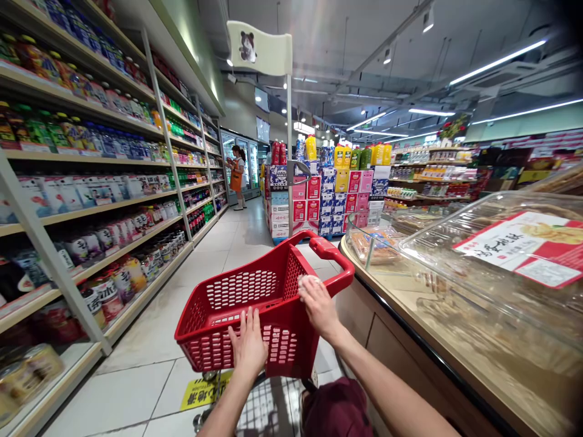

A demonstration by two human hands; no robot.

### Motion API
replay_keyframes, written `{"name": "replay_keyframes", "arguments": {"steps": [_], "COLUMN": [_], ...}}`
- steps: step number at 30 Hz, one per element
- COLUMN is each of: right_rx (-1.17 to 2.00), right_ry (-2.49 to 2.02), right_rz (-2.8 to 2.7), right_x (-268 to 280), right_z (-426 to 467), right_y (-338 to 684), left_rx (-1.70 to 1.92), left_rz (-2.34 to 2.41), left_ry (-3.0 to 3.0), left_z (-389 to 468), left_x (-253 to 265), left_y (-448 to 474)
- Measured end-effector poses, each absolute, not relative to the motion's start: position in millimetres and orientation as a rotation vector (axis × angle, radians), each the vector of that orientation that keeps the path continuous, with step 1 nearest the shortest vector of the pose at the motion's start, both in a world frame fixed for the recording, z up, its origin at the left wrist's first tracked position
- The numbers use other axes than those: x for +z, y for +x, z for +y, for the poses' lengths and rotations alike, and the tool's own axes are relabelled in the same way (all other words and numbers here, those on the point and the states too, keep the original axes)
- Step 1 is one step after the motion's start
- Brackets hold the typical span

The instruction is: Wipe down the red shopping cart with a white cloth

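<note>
The red shopping cart (291, 340) stands near, in the middle of the aisle — between drink shelves (118, 152) on the left and a display counter (392, 340) on the right. The left hand (249, 347), fingers spread, lies against its near side; the right hand (320, 306) is at the rim by the handle (339, 267) — whether it grips, I cannot tell.

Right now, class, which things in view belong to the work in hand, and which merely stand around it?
In hand:
- red cart
- left hand, fingers spread on its side
- right hand at its handle end
- small white item at the right fingers, perhaps cloth

Around it:
- stocked shelves
- stacked boxes
- food counter
- yellow floor notice
</note>
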State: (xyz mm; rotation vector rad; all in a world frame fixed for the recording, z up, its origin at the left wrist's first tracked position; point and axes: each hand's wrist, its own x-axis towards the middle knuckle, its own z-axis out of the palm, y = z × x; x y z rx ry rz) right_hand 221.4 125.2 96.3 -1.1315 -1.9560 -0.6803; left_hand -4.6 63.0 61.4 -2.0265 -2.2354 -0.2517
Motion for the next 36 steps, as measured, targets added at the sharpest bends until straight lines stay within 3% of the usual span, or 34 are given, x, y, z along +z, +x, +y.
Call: {"name": "replay_keyframes", "arguments": {"steps": [6, 11, 16, 22, 27, 32, 36], "right_rx": [-0.689, -0.677, -0.651, -0.647, -0.676, -0.704, -0.692], "right_ry": [-1.389, -1.141, -1.408, -1.178, -1.433, -1.199, -1.41], "right_rz": [-1.703, -2.001, -1.734, -1.999, -1.644, -1.941, -1.694], "right_x": [105.7, 102.4, 109.1, 98.7, 101.5, 99.1, 101.2], "right_z": [123.4, 118.2, 119.1, 109.0, 111.2, 112.4, 114.0], "right_y": [233.9, 220.5, 228.4, 212.4, 235.6, 230.0, 230.7], "left_rx": [-0.21, -0.192, -0.157, -0.139, -0.117, -0.121, -0.135], "left_rz": [-2.243, -2.201, -2.197, -2.211, -2.246, -2.245, -2.223], "left_ry": [-2.025, -1.998, -2.009, -2.02, -2.036, -2.032, -2.039], "left_z": [63.1, 61.9, 60.5, 59.4, 57.2, 58.3, 58.8], "left_x": [62.1, 58.1, 60.5, 65.5, 70.1, 69.2, 66.3], "left_y": [-1.5, -2.3, -3.0, -1.5, -0.2, -0.6, -2.3]}}
